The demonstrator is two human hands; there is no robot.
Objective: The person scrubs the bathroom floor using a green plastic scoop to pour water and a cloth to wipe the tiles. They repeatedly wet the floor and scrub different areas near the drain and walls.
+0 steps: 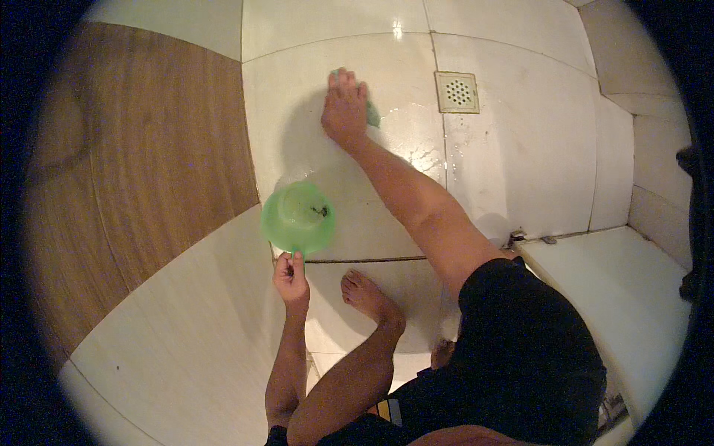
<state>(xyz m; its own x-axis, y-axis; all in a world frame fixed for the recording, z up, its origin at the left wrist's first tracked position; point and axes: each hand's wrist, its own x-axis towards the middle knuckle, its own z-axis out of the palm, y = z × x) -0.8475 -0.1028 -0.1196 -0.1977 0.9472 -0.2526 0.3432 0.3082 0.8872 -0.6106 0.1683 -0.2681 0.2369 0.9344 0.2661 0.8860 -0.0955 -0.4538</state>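
The short handle of a green plastic dipper (298, 238) is gripped in my left hand (292, 285), thumb on top. Its bowl looks translucent, and a small dark clump (321, 211) shows inside it, perhaps hair or debris. Farther out, my right hand (345, 114) lies palm down, fingers together, on a green scouring pad (373, 116) against the pale floor tile (390, 72). Most of the pad is hidden beneath the palm; only an edge on the right and a bit by the fingertips show.
A square perforated floor drain (457, 93) sits right of my right hand. Water glistens on the tile (421, 159) beside my forearm. Brown wood-look tiles (173, 145) cover the wall at left. My bare foot (369, 299) stands near the dipper. A pale panel (608, 279) borders the right side.
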